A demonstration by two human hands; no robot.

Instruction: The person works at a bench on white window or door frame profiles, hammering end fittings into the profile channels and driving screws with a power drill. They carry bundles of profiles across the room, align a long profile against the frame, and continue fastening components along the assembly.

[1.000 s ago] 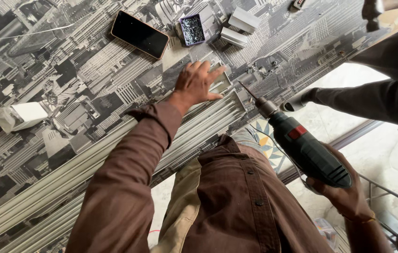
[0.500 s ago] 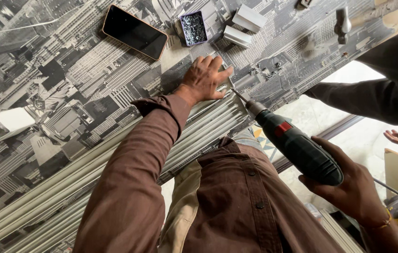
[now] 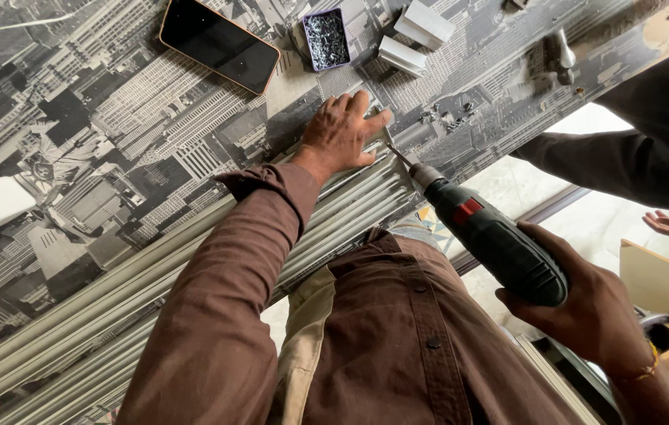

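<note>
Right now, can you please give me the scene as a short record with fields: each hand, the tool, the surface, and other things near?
left hand: pressed flat on the ribbed metal profiles, fingers spread
right hand: gripping the power drill by its body
drill tip: slanted toward the profile edge, just beside the left fingers
surface: table covered with a grey city print
nearby: dark smartphone; small tray of screws; two short metal pieces
other person: dark sleeve and an open hand at the right edge

Phone (image 3: 219, 45), screw box (image 3: 326, 38), hammer (image 3: 560, 57).
</note>
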